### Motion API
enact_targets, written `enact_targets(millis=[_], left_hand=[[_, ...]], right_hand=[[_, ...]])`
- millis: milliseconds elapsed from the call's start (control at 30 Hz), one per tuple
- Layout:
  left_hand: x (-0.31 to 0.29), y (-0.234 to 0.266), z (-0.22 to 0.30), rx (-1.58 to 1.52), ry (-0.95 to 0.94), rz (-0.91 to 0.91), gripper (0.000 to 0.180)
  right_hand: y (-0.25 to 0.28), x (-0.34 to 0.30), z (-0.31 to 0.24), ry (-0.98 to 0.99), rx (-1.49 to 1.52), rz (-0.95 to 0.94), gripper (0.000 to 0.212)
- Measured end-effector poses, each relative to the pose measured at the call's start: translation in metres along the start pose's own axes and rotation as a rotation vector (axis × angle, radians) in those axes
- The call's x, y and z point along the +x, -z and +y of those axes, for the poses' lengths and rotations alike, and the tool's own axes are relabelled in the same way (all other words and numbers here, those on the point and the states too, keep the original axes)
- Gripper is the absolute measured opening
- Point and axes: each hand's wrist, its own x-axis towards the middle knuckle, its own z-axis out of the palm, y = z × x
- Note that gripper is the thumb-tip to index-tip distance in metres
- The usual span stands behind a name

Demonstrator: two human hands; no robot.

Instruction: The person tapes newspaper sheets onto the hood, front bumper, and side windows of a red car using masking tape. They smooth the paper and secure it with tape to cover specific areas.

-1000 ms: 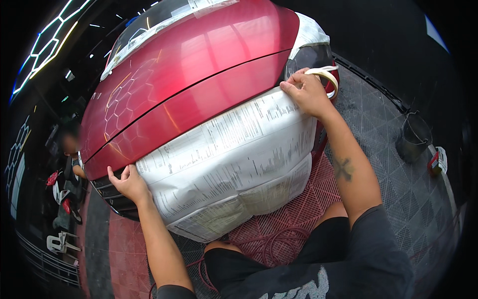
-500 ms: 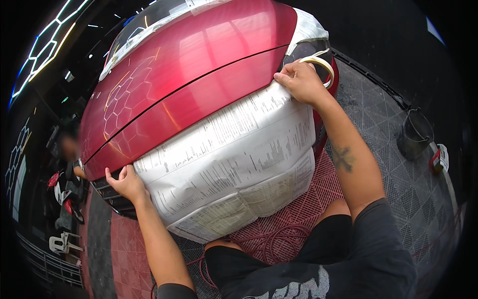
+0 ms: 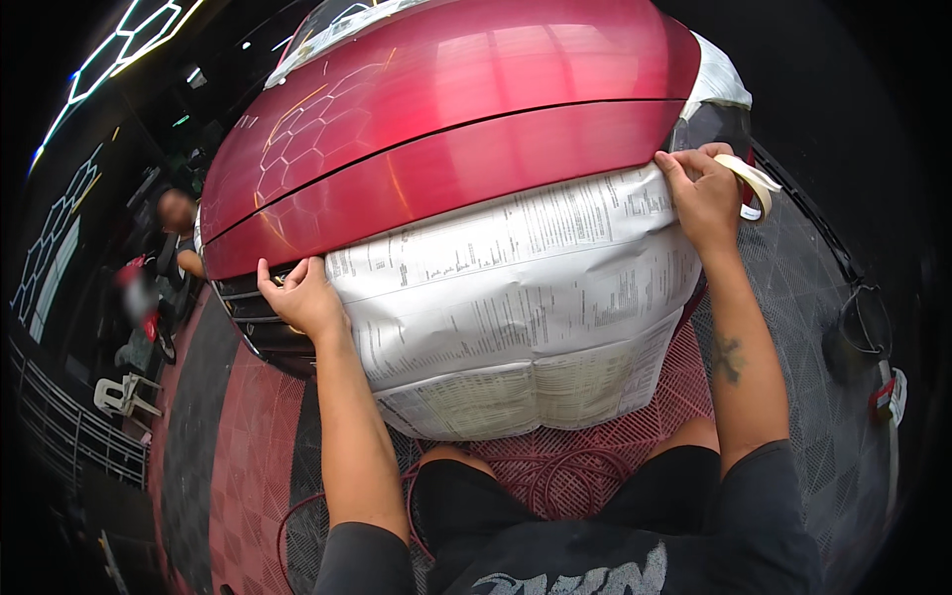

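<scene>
A wide printed newspaper sheet (image 3: pixel 516 297) hangs over the front of a red car, its top edge lying along the lower edge of the red bonnet (image 3: pixel 476 178). My left hand (image 3: pixel 312 302) grips the sheet's upper left corner, thumb against the paper and one finger raised beside it. At the upper right corner, my right hand (image 3: pixel 706 198) pinches the paper against the car. A roll of pale masking tape (image 3: pixel 759 193) hangs from the outer side of that hand, partly hidden by the fingers. The lower part of the sheet is creased and folds toward my knees.
White masking covers the right headlight corner (image 3: pixel 722 74). A dark hose (image 3: pixel 565 481) coils on the red and grey grid floor tiles. A black bucket (image 3: pixel 861 332) stands at the right. At far left are a person (image 3: pixel 183 233), a motorcycle (image 3: pixel 144 307) and a white plastic chair (image 3: pixel 124 395).
The car, sheet and both hands appear farther right in the view, which has turned. The sheet's top edge looks more level. Both hands remain at its upper corners.
</scene>
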Motion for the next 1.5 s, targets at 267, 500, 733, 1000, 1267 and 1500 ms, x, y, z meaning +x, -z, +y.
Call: enact_targets(millis=[267,500,733,1000,1267,1500], left_hand=[[0.006,-0.004,-0.008,0.017,-0.057,-0.055,0.088],[0.02,0.009,-0.017,0.02,-0.049,-0.099,0.086],[0.007,0.005,-0.006,0.042,-0.016,-0.109,0.084],[0.007,0.004,-0.008,0.046,-0.034,-0.108,0.084],[0.016,0.006,-0.014,0.028,-0.019,-0.126,0.081],[0.021,0.008,-0.019,0.033,-0.034,-0.133,0.079]], right_hand=[[-0.002,-0.006,0.001,-0.097,-0.012,0.199,0.047],[-0.004,-0.003,0.056,-0.152,0.374,0.063,0.035],[-0.005,0.006,0.056,-0.227,0.491,0.02,0.019],[0.006,0.015,0.064,-0.09,0.236,0.084,0.026],[0.058,-0.021,0.142,-0.469,0.37,0.628,0.035],[0.041,-0.101,0.092,-0.27,0.294,0.389,0.027]])
